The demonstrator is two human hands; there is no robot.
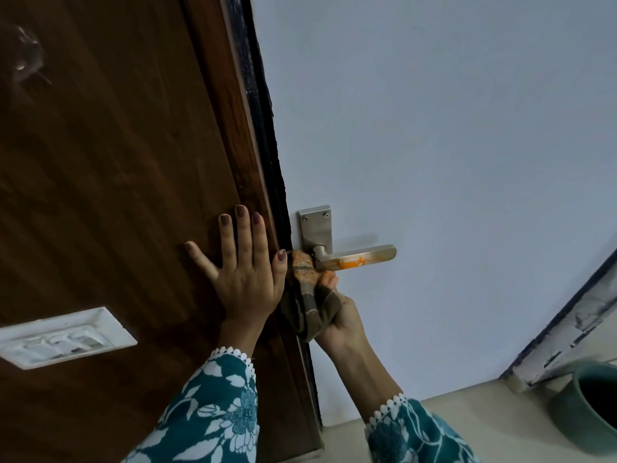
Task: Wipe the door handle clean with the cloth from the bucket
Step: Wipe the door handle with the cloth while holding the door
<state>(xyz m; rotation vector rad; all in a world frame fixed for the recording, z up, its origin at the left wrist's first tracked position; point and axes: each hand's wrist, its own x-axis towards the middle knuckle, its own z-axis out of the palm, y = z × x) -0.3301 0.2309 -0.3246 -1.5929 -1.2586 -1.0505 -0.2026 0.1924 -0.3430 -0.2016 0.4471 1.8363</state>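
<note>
I found no writing to read anywhere. The metal plate (315, 228) behind the door handle (359, 257) bore two screws but no brand or number. The white switch plate (63, 339), at about eight o'clock on the brown panel (110, 168), carried no label that I could make out. The cloth (312, 302) showed only stripes, and my sleeves (213, 416) only flowers.

My single head camera sits close, tilted, facing the dark brown wooden door (117, 195) and pale blue-white wall (450, 145).
</note>
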